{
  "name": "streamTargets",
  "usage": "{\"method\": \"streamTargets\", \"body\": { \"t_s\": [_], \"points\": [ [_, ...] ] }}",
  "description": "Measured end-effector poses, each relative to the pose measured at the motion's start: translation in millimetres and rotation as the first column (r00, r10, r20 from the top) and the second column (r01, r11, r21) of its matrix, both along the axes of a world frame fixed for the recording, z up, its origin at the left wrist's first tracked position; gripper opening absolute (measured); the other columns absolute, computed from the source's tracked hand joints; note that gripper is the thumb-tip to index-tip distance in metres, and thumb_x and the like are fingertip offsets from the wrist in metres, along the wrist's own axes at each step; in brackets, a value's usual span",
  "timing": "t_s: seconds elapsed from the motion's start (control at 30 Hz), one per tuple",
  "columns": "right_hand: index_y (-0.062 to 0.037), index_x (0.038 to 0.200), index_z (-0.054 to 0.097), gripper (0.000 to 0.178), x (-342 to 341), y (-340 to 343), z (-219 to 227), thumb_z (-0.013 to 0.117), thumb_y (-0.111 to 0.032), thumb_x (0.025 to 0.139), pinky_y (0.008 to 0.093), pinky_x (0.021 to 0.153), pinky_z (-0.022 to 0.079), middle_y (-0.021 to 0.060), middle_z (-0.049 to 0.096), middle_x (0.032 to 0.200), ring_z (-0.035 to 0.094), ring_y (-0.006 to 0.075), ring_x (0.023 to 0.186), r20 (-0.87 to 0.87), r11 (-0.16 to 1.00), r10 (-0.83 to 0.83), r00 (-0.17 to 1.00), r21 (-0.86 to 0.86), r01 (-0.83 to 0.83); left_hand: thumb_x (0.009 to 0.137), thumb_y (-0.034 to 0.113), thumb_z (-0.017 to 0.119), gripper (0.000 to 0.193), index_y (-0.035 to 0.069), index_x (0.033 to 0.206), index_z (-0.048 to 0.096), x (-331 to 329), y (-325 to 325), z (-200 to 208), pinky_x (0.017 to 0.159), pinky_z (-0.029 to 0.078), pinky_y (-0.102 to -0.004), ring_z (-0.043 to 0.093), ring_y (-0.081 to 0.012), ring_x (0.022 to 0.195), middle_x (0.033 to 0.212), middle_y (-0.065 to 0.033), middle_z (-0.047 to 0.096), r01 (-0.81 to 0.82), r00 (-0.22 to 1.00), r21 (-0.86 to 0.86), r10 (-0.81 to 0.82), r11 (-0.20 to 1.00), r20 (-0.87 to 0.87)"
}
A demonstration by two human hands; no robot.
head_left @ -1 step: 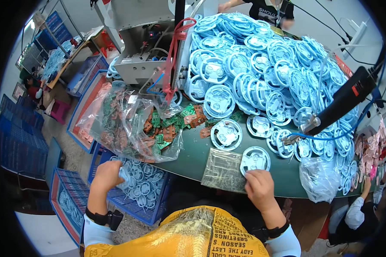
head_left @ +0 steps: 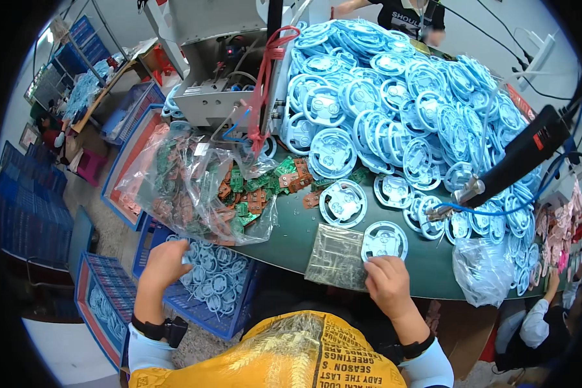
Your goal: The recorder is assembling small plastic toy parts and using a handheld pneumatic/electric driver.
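My left hand [head_left: 165,265] reaches down beside the table into a blue crate [head_left: 229,323] of light-blue round plastic parts [head_left: 213,275]; its fingers curl over the parts, and I cannot see whether they grip one. My right hand [head_left: 388,284] is at the near edge of the green table [head_left: 291,236], with its fingers closed on the near rim of one round light-blue part [head_left: 385,240]. A small clear bag [head_left: 336,257] lies flat just left of that part.
A large heap of the same blue parts [head_left: 401,110] fills the far table. A clear bag of green and brown circuit boards [head_left: 204,194] lies at the left, below a grey machine [head_left: 216,71]. A black hanging tool [head_left: 517,161] crosses the right. Another person [head_left: 537,323] sits lower right.
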State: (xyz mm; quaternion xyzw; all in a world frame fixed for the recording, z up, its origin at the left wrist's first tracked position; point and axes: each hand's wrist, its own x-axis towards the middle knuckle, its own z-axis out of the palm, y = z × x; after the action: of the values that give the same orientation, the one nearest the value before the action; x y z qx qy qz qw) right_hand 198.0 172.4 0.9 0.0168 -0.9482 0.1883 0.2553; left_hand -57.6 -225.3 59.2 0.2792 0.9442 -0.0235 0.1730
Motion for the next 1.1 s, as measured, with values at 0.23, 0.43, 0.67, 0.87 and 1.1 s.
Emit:
{"method": "streamTargets", "body": {
  "t_s": [0.23,0.43,0.67,0.87,1.1],
  "points": [
    [-0.0013,0.099,0.066,0.027,-28,-19,33,0.074,-0.003,0.073,0.0397,0.081,0.049,0.0109,0.068,0.1,0.064,0.0286,0.091,0.063,0.952,0.102,0.993,-0.297,-0.079,0.077,0.023,0.076,0.028,0.007,0.1,0.067,25,57,-46,0.078,0.053,-0.0459,0.068,-0.0338,0.091,0.093,-0.0144,0.071,0.102,0.933,0.034,-0.107,0.994,0.343],
    [0.0008,0.114,0.068,0.03,-58,-22,145,0.068,-0.013,0.087,0.0413,0.079,0.051,0.0186,0.068,0.11,0.067,0.032,0.092,-0.041,0.24,0.888,0.458,-0.809,-0.537,0.08,0.025,0.074,0.031,0.007,0.103,0.067,54,32,-135,0.083,0.054,-0.0481,0.067,-0.037,0.1,0.1,-0.0174,0.071,0.191,0.854,-0.141,-0.094,0.971,0.511],
    [-0.0053,0.115,0.069,0.028,-135,-72,167,0.073,-0.01,0.087,0.0376,0.068,0.049,0.0216,0.066,0.109,0.065,0.0306,0.082,-0.184,-0.111,0.981,0.069,-0.808,-0.579,0.083,0.025,0.071,0.034,0.005,0.11,0.064,89,-18,-172,0.085,0.054,-0.0492,0.066,-0.0366,0.104,0.106,-0.0189,0.07,0.008,0.766,-0.125,0.074,0.992,0.639],
    [-0.006,0.106,0.072,0.032,-176,-127,158,0.082,-0.01,0.076,0.0372,0.069,0.051,0.0214,0.066,0.111,0.066,0.0306,0.084,-0.186,-0.191,0.981,-0.062,-0.829,-0.525,0.081,0.016,0.067,0.026,0.004,0.104,0.067,103,-64,-198,0.084,0.054,-0.0485,0.067,-0.0357,0.103,0.105,-0.0188,0.07,-0.176,0.779,-0.046,0.168,0.983,0.604],
    [-0.0096,0.105,0.072,0.034,-213,-177,145,0.084,-0.012,0.073,0.0377,0.07,0.052,0.0208,0.065,0.116,0.066,0.03,0.086,-0.148,-0.215,0.974,-0.173,-0.848,-0.485,0.082,0.022,0.071,0.031,0.004,0.106,0.063,117,-94,-214,0.087,0.053,-0.0495,0.065,-0.0373,0.105,0.109,-0.0186,0.068,-0.27,0.701,-0.029,0.217,0.963,0.68]
  ]
}}
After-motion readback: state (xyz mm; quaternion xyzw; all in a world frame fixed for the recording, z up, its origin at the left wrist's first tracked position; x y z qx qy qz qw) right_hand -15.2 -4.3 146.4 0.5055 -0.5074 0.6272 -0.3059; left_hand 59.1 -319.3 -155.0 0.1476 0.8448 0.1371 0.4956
